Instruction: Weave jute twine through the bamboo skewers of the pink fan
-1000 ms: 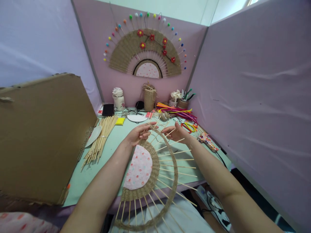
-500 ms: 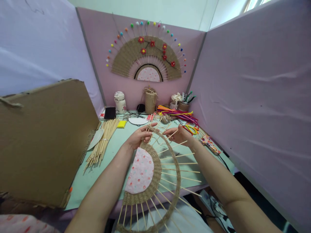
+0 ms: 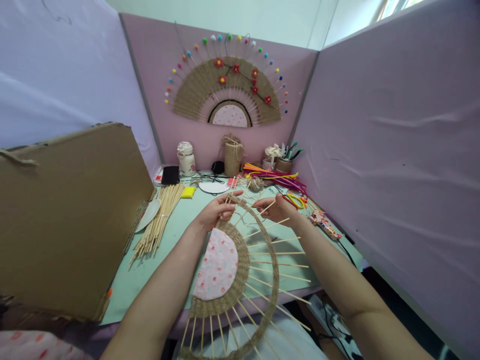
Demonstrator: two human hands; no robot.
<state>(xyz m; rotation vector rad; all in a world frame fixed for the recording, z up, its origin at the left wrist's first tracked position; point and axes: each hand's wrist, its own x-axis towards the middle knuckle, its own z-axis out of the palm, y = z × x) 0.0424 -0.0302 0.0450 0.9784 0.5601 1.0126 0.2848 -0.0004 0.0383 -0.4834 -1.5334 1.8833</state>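
Observation:
A half-round fan frame [image 3: 243, 255] of thin sticks and woven twine, with a dotted pink cloth half circle [image 3: 216, 264] at its centre, is tilted on its side over the table's front edge. My left hand [image 3: 219, 211] is closed on the frame's upper end, where the outer twine band meets the sticks. Just right of it, my right hand [image 3: 273, 208] has its thumb and fingers pinched together behind the upper sticks. Loose twine runs between the hands; what the right fingers pinch is too small to make out.
Bundled sticks [image 3: 159, 220] and a cardboard sheet [image 3: 75, 220] stand left. Behind are a white jar [image 3: 186, 159], a twine roll [image 3: 233, 156], pipe cleaners [image 3: 270, 172] and scissors [image 3: 294, 201]. A glue gun [image 3: 324, 224] lies right. A finished fan [image 3: 202, 82] hangs on the back panel.

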